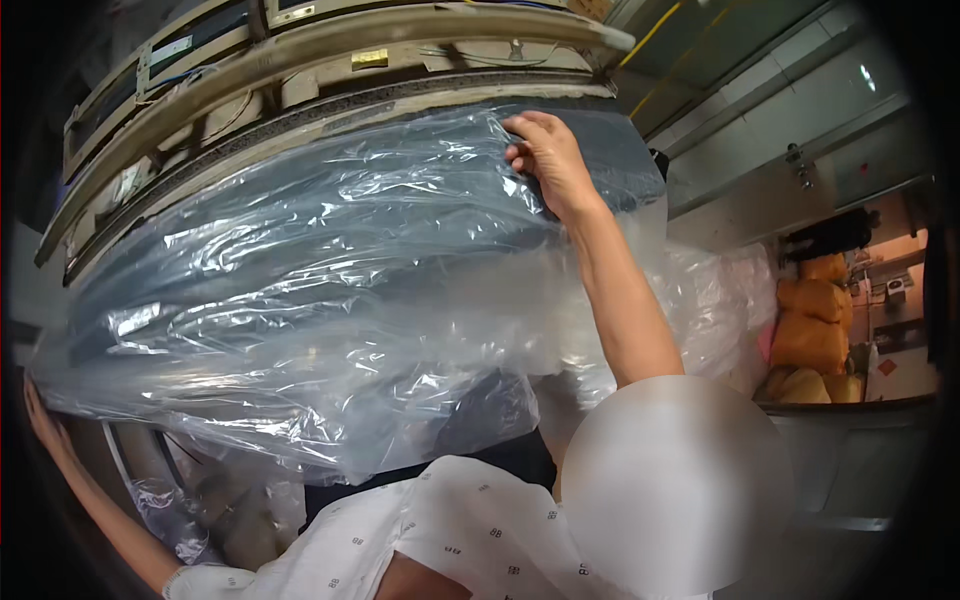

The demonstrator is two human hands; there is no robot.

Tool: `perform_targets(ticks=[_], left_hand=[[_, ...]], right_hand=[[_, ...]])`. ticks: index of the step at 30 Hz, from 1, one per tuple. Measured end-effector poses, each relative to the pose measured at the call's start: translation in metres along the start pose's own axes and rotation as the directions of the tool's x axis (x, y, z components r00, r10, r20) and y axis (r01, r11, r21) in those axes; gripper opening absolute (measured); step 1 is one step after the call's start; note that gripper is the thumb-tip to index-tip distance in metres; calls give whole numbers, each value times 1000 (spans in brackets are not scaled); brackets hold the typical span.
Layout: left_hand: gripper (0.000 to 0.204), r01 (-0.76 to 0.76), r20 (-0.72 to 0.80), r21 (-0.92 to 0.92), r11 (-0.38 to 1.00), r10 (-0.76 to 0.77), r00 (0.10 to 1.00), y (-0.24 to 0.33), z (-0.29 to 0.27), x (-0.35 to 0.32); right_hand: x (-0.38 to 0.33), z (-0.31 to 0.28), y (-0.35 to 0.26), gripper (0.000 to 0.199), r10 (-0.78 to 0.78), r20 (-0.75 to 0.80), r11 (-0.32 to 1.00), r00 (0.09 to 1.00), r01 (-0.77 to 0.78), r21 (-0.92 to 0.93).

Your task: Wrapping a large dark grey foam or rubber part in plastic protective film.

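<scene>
A wide sheet of clear plastic film [330,290] lies wrinkled over a dark grey flat surface [600,140] and drapes down toward my body. My right hand [548,160] reaches to the far side of the sheet. Its thumb and fingers are pinched on the film, which rises in folds under them. Far out to the left, my left hand [45,420] is at the film's left end, where the plastic gathers into taut creases. Its fingers are partly hidden at the picture's dark rim, and the film runs from them toward the right.
A machine frame with a long rounded bar [330,45] runs along the far side. More bunched clear plastic [710,300] hangs at the right. Beyond it are stacked orange sacks [812,325]. Bagged plastic [175,515] lies low at the left.
</scene>
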State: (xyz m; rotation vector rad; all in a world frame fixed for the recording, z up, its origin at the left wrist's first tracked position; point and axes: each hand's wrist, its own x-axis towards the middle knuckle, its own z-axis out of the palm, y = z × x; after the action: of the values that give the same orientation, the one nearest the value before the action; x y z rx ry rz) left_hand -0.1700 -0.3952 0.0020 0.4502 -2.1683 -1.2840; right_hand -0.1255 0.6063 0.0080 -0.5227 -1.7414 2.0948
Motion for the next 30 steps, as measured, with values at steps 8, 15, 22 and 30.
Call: perform_targets(ticks=[8, 15, 22, 30], left_hand=[[57, 187, -58, -96, 978, -194, 979, 84, 12, -173], [20, -474, 413, 875, 101, 357, 838, 81, 75, -212], [14, -686, 629, -99, 720, 580, 518, 339, 363, -349], [25, -716, 461, -573, 400, 879, 122, 439, 517, -449]], right_hand=[[-25, -7, -17, 28, 155, 355, 937, 922, -23, -349], [-41, -13, 6, 22, -278, 323, 802, 905, 404, -440], [-71, -14, -10, 30, -197, 301, 781, 933, 334, -527], [-95, -5, -25, 35, -116, 379, 882, 918, 270, -386]])
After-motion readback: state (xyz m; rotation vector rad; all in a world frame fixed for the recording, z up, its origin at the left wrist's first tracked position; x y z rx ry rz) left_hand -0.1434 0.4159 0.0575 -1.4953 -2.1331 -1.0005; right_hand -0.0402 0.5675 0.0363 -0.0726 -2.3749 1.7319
